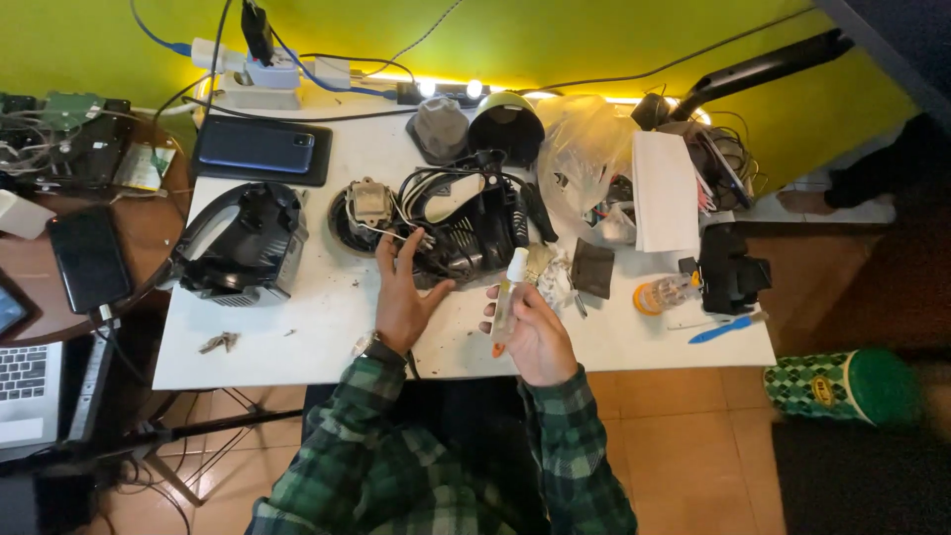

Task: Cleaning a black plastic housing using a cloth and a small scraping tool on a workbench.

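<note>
Centrally, right hand [535,337]: clenched around a small clear spray bottle [507,297] with a white top, held near upright just above the near edge of the white table [317,342]. Left hand [401,292]: at 9 o'clock of the bottle, released and holding nothing, palm down on the table, fingers spread and touching the black appliance body with coiled cable [466,223]; a wristwatch [369,345] sits at the wrist, and both sleeves are green plaid. At 12 o'clock of the left hand, a round motor part [365,210] lies just beside the appliance body. At 9 o'clock, well apart from the hands, a black plastic housing [243,243] lies on the table, and a small scrap of debris [218,342] lies at 8 o'clock near the front edge. At 2 o'clock of the right hand, a dark square piece [592,267], then an orange-capped clear bottle [662,294] lying on its side, a blue tool [725,328] and a black device [731,269]. Far side of table: dark tablet [260,149], grey cap [440,129], clear plastic bag [580,149], white paper stack [664,190]. Beyond the table at 9 o'clock, a phone [87,258] on a round wooden table [149,233] and a laptop [28,388].
</note>
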